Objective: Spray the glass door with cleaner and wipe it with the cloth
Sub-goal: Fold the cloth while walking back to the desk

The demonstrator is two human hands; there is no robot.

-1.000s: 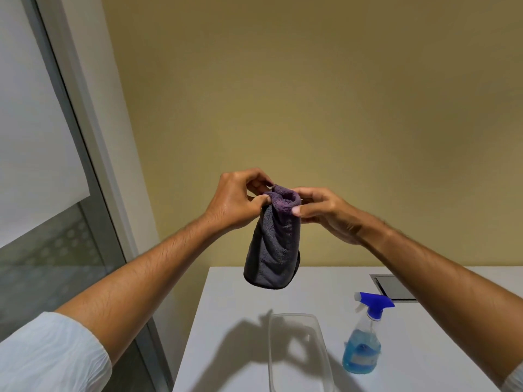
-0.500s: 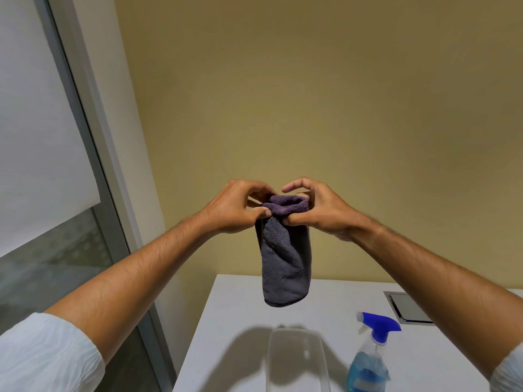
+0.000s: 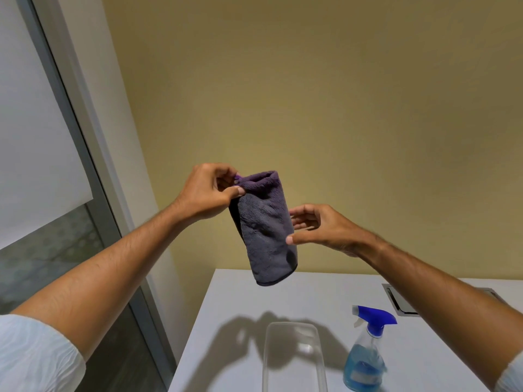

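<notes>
While the left hand (image 3: 205, 190) pinches the hanging cloth (image 3: 264, 227) by its top corner above the desk (image 3: 325, 295), the right hand's (image 3: 319, 227) loosely spread fingers (image 3: 297, 215) should grip its free edge, folding a flat pad.

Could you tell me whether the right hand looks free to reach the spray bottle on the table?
Probably yes: the right hand is open beside the cloth, which the left hand pinches, and the spray bottle stands unobstructed below it.

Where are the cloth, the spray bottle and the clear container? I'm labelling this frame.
cloth (image 3: 264, 230), head view, middle of the hanging fold.
spray bottle (image 3: 365, 363), head view, blue-filled body.
clear container (image 3: 294, 326), head view, far rim.
</notes>
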